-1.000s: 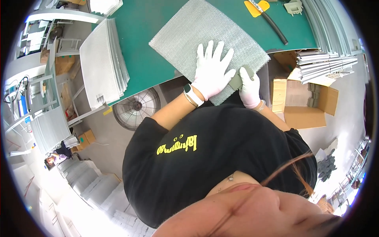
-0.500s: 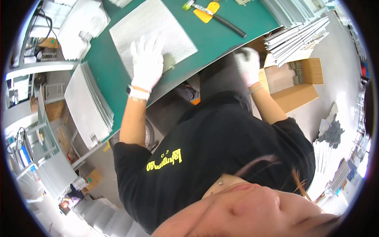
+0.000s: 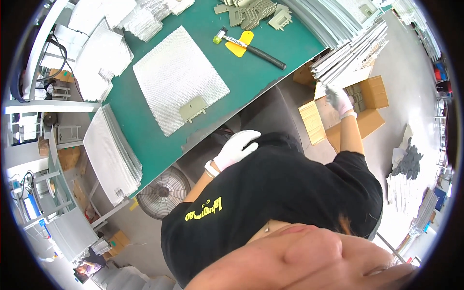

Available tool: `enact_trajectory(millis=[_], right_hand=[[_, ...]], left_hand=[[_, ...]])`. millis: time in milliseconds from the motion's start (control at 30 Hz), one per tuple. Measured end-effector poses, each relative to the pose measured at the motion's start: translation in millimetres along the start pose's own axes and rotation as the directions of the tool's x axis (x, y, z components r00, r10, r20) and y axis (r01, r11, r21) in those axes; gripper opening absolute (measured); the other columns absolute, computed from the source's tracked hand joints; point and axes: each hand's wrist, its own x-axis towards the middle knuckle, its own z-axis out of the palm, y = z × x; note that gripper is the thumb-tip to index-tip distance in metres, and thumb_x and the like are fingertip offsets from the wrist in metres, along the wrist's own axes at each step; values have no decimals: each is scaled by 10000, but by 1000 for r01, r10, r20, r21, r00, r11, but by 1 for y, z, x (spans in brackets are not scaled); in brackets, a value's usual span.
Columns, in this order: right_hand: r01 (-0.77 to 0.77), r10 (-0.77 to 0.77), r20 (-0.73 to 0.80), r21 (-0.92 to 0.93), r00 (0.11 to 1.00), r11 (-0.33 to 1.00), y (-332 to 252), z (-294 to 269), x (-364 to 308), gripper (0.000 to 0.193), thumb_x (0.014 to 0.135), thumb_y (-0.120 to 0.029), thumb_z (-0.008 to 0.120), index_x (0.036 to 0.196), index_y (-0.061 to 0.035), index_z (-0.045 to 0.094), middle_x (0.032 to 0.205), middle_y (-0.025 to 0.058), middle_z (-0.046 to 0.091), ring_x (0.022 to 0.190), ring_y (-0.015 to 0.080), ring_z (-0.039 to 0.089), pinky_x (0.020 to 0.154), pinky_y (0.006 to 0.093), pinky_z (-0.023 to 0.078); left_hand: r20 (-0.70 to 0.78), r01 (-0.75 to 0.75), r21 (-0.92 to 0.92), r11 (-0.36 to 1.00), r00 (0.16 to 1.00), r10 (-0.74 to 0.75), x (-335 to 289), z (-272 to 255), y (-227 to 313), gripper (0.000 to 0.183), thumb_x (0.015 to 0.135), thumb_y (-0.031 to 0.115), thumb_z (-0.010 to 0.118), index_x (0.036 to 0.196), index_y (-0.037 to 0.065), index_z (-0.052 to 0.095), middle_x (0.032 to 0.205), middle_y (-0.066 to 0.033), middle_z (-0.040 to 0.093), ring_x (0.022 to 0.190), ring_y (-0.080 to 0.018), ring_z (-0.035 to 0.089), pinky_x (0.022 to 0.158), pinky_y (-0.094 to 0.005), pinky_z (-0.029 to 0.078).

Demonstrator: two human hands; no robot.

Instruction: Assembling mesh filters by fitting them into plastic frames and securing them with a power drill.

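Note:
A white mesh sheet (image 3: 176,72) lies on the green table, and a small grey-green notched plate (image 3: 193,109) rests on its near corner. My left hand (image 3: 238,149), in a white glove, is off the table in front of my body. Its fingers are stretched out and it holds nothing. At the right, my gloved right hand (image 3: 340,100) reaches over the open cardboard box (image 3: 357,126), close to the stack of pale strips (image 3: 338,63). Its greyish fingers are blurred, so whether they grip anything is unclear. More grey-green pieces (image 3: 358,99) sit inside the box.
Beyond the sheet lie a black-handled mallet (image 3: 263,56), a yellow scraper (image 3: 240,47) and a pile of notched plates (image 3: 256,14). Stacked sheets (image 3: 113,150) line the table's left side. A round floor fan (image 3: 163,192) stands below the table edge.
My left hand has left the mesh sheet and come back toward my body, uncovering the small plate. My right hand has moved right, from the table edge to over the cardboard box.

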Motion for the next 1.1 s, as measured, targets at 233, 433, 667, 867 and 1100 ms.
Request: enact_trajectory(millis=[233, 433, 667, 867, 1100], right_hand=[[90, -2, 720, -83, 694, 992, 18, 253, -141, 361, 949, -224, 662, 1225, -7, 578, 1054, 86, 683, 942, 184, 660, 839, 315, 537], [-195, 189, 979, -172, 73, 966, 15, 316, -181, 548, 1046, -291, 548, 1428, 82, 423, 1303, 201, 593, 1210, 232, 592, 1063, 337, 463], [-279, -285, 421, 860, 861, 428, -2, 170, -61, 153, 912, -185, 565, 832, -55, 570, 813, 108, 631, 799, 279, 630, 717, 424, 510], [661, -665, -230, 543, 710, 517, -125, 128, -95, 239, 1018, -274, 520, 958, -51, 582, 940, 105, 612, 887, 247, 583, 818, 424, 515], [448, -665, 271, 561, 696, 696, -123, 339, -95, 335, 1062, -332, 467, 998, -20, 569, 881, 100, 626, 768, 221, 617, 686, 329, 523]], left_hand=[[-327, -130, -215, 968, 944, 54, 66, 53, -40, 404, 948, 188, 635, 1318, 29, 613, 1361, -143, 613, 1191, -248, 615, 1066, -355, 460], [-411, -7, -549, 836, 873, -263, 84, 20, 35, 379, 997, 92, 582, 1374, 56, 595, 1339, -124, 631, 983, -124, 641, 927, -290, 515], [-927, -697, -372, 613, 318, -201, -72, -132, 27, 334, 1080, 376, 430, 1048, 109, 629, 823, -47, 603, 815, -228, 585, 943, -460, 485], [-950, 80, -247, 966, 178, -258, -165, -128, 53, 392, 1094, 343, 391, 923, 46, 581, 641, -43, 565, 540, -99, 484, 539, -257, 412], [-649, -2, -700, 714, 419, -635, -131, -2, 21, 396, 1074, 361, 472, 1060, -2, 629, 710, -33, 623, 611, -115, 558, 603, -269, 471]])
